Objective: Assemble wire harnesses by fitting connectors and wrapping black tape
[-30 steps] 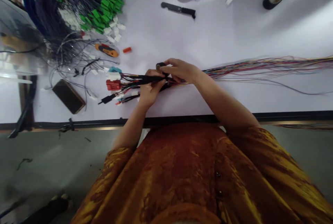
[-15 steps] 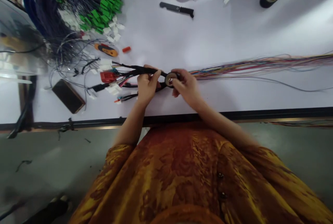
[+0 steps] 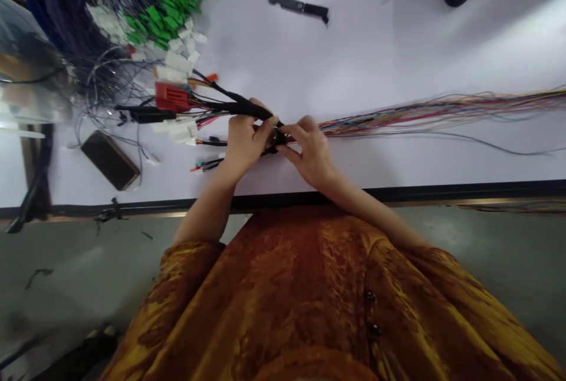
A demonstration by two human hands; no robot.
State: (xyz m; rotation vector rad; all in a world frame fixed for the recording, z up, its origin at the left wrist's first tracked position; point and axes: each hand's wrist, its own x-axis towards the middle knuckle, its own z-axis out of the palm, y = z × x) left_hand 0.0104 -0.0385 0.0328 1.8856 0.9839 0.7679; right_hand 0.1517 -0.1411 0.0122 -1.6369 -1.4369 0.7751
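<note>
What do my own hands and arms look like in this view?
Both the left hand and right hand are bare, without gloves. The sleeves are loose, orange-brown with a mottled yellow pattern, and end near the elbows.

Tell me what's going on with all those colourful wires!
A person's left hand grips a wire bundle where it's wrapped in black, and the right hand touches it close by. Loose coloured wires stretch off to the right. A red connector is at the left end, and a phone lies on the table.
</note>
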